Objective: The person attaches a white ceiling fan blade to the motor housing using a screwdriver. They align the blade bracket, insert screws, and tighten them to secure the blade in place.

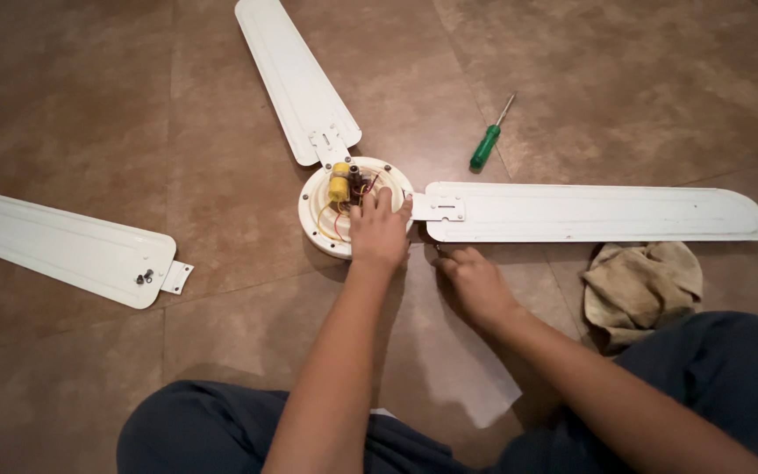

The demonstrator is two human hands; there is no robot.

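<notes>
Left hand (379,230) is flat on the fan's round motor hub (322,228), fingers spread over the near edge, pressing rather than gripping. Right hand (475,283) sits on the floor just below the right blade (598,213), fingers curled; can't tell if it's holding anything. A second blade (296,79) is bolted on too. The third blade (63,248) lies loose well off left. Green screwdriver (487,145) and a crumpled rag (642,285) are right, with open brown floor (72,96) around.
</notes>
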